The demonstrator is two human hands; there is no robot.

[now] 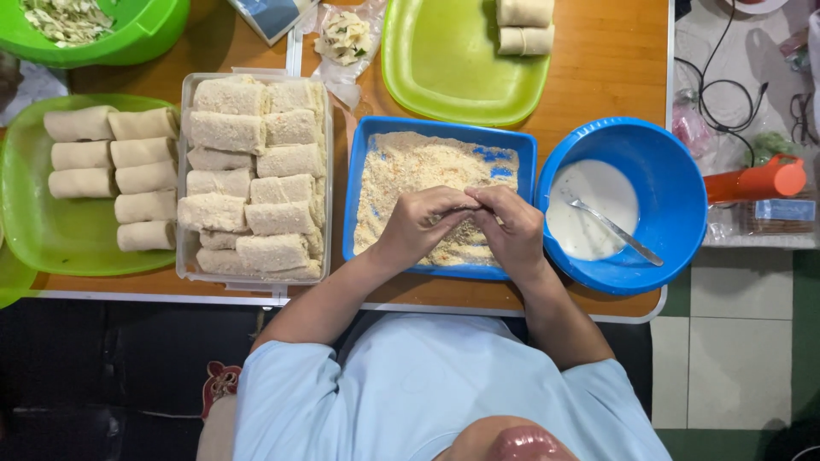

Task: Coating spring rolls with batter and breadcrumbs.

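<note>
A wooden table [615, 60] fills most of the view, with the person in a light blue shirt [427, 384] seated at its near edge. On the left sits a green tray [51, 239] holding plain pale rolls [111, 175] in two columns. Just beside it, a clear plastic container [184, 256] is packed with crumb-coated rolls [252, 179] stacked in rows. A second green tray [453, 68] lies at the far side, with two plain rolls [524, 26] at its upper edge. A blue bowl [675, 196] on the right holds white batter [594, 205] and a metal spoon [615, 230] leaning in it. In the middle, a blue rectangular tray [363, 188] is spread with breadcrumbs [410, 166].

Over the near part of that crumb tray, the left hand [418, 226] and the right hand [512, 226] meet, fingers curled inward and fingertips touching each other. Both are closed around something pressed between them, mostly hidden by the fingers; only a crumb-covered patch shows beneath, so what it is cannot be told for sure. A green bowl [145, 38] of shredded filling sits at the far left corner.
</note>
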